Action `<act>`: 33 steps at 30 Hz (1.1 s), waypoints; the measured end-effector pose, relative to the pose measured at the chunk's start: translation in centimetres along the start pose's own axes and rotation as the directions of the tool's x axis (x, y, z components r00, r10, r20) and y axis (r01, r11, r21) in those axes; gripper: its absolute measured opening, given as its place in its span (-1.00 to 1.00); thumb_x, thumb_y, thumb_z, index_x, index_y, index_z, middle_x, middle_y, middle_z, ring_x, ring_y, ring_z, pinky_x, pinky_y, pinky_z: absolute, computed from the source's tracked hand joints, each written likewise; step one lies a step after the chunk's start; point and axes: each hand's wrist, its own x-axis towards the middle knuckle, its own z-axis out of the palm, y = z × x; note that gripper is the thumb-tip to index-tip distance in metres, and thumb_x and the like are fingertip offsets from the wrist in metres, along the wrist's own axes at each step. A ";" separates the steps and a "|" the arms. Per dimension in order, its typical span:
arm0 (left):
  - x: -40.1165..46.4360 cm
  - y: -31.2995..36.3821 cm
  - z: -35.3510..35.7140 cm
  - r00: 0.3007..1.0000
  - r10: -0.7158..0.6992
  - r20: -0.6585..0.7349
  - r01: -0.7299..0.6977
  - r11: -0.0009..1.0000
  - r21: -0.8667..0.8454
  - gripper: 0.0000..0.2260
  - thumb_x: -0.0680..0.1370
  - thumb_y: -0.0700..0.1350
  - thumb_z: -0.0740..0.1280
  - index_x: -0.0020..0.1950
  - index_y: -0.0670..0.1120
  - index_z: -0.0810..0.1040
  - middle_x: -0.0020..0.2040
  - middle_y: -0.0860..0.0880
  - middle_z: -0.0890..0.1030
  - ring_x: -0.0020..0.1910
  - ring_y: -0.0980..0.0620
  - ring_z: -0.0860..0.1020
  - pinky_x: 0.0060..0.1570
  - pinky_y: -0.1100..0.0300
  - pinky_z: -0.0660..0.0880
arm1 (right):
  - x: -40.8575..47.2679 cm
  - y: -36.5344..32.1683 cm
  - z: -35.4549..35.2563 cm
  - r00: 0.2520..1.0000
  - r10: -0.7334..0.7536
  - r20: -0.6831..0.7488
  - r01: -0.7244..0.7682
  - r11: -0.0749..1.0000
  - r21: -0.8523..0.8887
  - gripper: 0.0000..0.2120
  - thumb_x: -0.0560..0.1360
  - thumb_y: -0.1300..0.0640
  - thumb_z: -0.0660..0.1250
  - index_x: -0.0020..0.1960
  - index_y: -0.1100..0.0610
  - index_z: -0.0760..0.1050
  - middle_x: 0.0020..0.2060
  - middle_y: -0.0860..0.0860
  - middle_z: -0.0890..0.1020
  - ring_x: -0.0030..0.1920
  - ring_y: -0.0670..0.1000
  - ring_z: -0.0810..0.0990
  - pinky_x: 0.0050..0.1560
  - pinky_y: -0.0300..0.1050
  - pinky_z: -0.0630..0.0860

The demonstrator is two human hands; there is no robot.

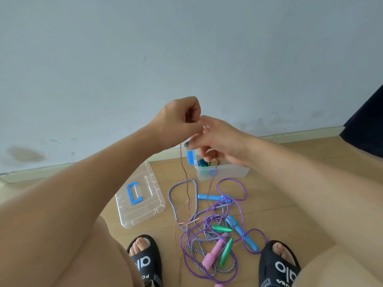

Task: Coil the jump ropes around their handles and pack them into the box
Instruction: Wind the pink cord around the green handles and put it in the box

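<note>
My left hand (178,119) and my right hand (217,139) meet in mid-air, both pinching a thin pink-brown rope (185,183) whose two strands hang to the floor. My right hand's lower fingers curl round something I cannot make out. Below it stands the clear box (223,171) with blue latches, holding coiled ropes. On the floor lies a tangle: a purple rope (242,204), a striped braided rope (172,201), blue handles (242,233), green handles (221,228) and a pink handle (213,252).
The clear lid (143,212) with a blue handle lies left of the tangle. My feet in black slippers (145,259) flank the ropes at the bottom. A grey wall and skirting board run behind the box. A dark object (366,129) stands at the right edge.
</note>
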 end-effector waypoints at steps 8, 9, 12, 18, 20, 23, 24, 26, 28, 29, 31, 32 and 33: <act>0.6 -0.9 -0.9 0.998 -0.040 -0.044 0.037 0.997 -0.066 -0.84 0.44 -0.24 0.39 -0.04 -0.10 0.47 -0.24 0.10 0.55 -0.31 0.09 0.54 -0.31 0.18 0.46 | 0.6 -1.0 0.0 0.991 -0.024 -0.132 -0.006 0.976 -0.219 -0.84 0.54 0.07 0.30 -0.17 0.13 0.50 -0.44 -0.03 0.50 -0.58 -0.12 0.26 -0.53 -0.23 0.18; 0.8 -1.6 -1.1 0.991 -0.127 -0.034 0.122 0.985 -0.124 -0.78 0.45 -0.18 0.41 0.06 -0.04 0.48 -0.07 0.07 0.59 -0.13 0.08 0.61 -0.14 0.09 0.54 | 0.6 -1.2 -0.3 0.987 -0.032 -0.156 0.004 0.984 -0.179 -0.85 0.55 0.09 0.32 -0.17 0.12 0.50 -0.42 -0.02 0.52 -0.58 -0.10 0.24 -0.54 -0.24 0.15; 0.7 -3.5 -1.6 0.908 -0.320 0.269 0.408 0.819 -0.403 -0.57 0.41 0.03 0.39 0.27 0.10 0.45 0.21 0.04 0.59 0.26 0.02 0.55 0.35 -0.07 0.42 | 0.0 -1.8 -0.9 0.989 -0.037 -0.142 0.041 0.999 0.029 -0.93 0.54 0.18 0.33 -0.12 0.10 0.48 -0.29 0.06 0.61 -0.55 -0.05 0.13 -0.52 -0.22 0.04; -0.7 -4.1 -1.1 0.679 -0.193 0.708 0.474 0.852 -0.222 -0.56 0.48 0.06 0.39 0.34 -0.01 0.51 0.23 0.00 0.64 0.34 0.12 0.50 0.43 0.08 0.28 | -0.8 -2.9 -1.3 0.997 -0.052 -0.061 0.069 0.943 0.325 -0.91 0.55 0.22 0.24 -0.11 0.08 0.44 -0.22 0.06 0.61 -0.53 -0.08 0.12 -0.53 -0.22 0.01; -0.9 -4.2 -0.5 0.653 -0.324 0.685 0.331 0.935 0.127 -0.81 0.55 -0.01 0.37 0.13 -0.02 0.59 0.01 -0.03 0.72 0.19 0.09 0.59 0.41 0.06 0.33 | -0.9 -3.1 -2.1 0.994 -0.076 -0.082 0.103 0.898 0.427 -0.88 0.54 0.20 0.24 -0.16 0.06 0.43 -0.25 0.04 0.60 -0.53 -0.09 0.14 -0.53 -0.22 0.04; -0.6 -5.2 -0.5 0.727 -0.484 0.486 0.225 0.837 0.498 -0.71 0.65 0.08 0.19 -0.08 -0.05 0.58 -0.22 -0.01 0.72 -0.08 0.07 0.62 0.20 0.08 0.46 | -1.0 -2.7 -4.0 0.980 -0.079 -0.184 0.121 0.965 0.232 -0.83 0.53 0.15 0.28 -0.24 0.07 0.43 -0.32 0.04 0.53 -0.54 -0.07 0.19 -0.54 -0.24 0.09; -0.3 -5.4 -0.9 0.792 -0.482 0.375 0.280 0.832 0.479 -0.65 0.66 0.11 0.15 -0.13 -0.07 0.56 -0.27 -0.02 0.70 -0.16 0.04 0.61 0.04 0.13 0.49 | -1.1 -2.3 -4.6 0.978 -0.076 -0.193 0.071 0.997 -0.029 -0.84 0.52 0.12 0.31 -0.23 0.08 0.44 -0.34 0.05 0.52 -0.55 -0.05 0.21 -0.54 -0.25 0.14; 0.3 -4.9 -1.8 0.898 -0.425 0.111 0.384 0.882 0.272 -0.59 0.65 0.14 0.16 -0.22 -0.11 0.50 -0.34 -0.02 0.56 -0.31 -0.03 0.58 -0.23 0.18 0.42 | -1.8 -1.2 -5.0 0.991 0.101 -0.085 -0.130 0.858 -0.497 -0.81 0.47 0.07 0.42 0.05 0.03 0.50 -0.27 0.06 0.61 -0.51 0.02 0.39 -0.53 -0.20 0.35; 0.6 -3.3 -2.1 0.941 -0.335 -0.059 0.336 0.942 0.013 -0.61 0.62 0.10 0.25 -0.28 -0.13 0.40 -0.37 -0.03 0.38 -0.41 -0.02 0.41 -0.30 0.18 0.36 | -2.5 0.3 -4.9 0.910 0.409 0.067 -0.295 0.754 -0.587 -0.31 0.41 0.09 0.53 0.41 -0.13 0.26 -0.03 0.12 0.64 -0.31 0.07 0.63 -0.30 -0.07 0.62; 0.5 -2.2 -2.0 0.958 -0.269 -0.098 0.263 0.962 -0.068 -0.62 0.61 0.07 0.29 -0.30 -0.12 0.36 -0.39 -0.01 0.32 -0.42 0.00 0.31 -0.34 0.18 0.31 | -2.8 0.5 -4.6 0.879 0.460 0.128 -0.317 0.763 -0.563 -0.19 0.38 0.11 0.57 0.46 -0.17 0.17 0.06 0.12 0.61 -0.16 0.07 0.69 -0.10 0.01 0.67; 0.3 0.0 -1.6 0.982 -0.131 -0.134 0.111 0.983 -0.144 -0.65 0.58 -0.03 0.36 -0.32 -0.08 0.31 -0.46 0.08 0.25 -0.45 0.06 0.21 -0.41 0.22 0.22 | -3.0 -0.2 -4.0 0.901 0.391 0.186 -0.255 0.826 -0.503 -0.25 0.33 0.09 0.60 0.40 -0.08 0.30 0.14 0.07 0.58 0.05 0.00 0.67 0.19 0.07 0.59; 0.1 0.9 -1.5 0.985 -0.072 -0.154 0.047 0.985 -0.164 -0.68 0.55 -0.10 0.39 -0.31 -0.08 0.32 -0.49 0.12 0.23 -0.46 0.09 0.19 -0.43 0.25 0.21 | -2.7 -0.6 -4.1 0.926 0.325 0.193 -0.205 0.860 -0.467 -0.35 0.30 0.04 0.59 0.32 -0.06 0.40 0.15 0.04 0.59 0.11 -0.03 0.64 0.26 0.07 0.54; 0.1 1.5 -1.4 0.984 -0.025 -0.175 -0.008 0.983 -0.181 -0.73 0.51 -0.18 0.40 -0.29 -0.09 0.34 -0.51 0.13 0.23 -0.47 0.11 0.18 -0.42 0.27 0.21 | -2.6 -1.3 -4.1 0.948 0.250 0.200 -0.139 0.885 -0.444 -0.46 0.27 0.00 0.57 0.21 -0.06 0.49 0.15 0.03 0.61 0.13 -0.03 0.63 0.30 0.07 0.50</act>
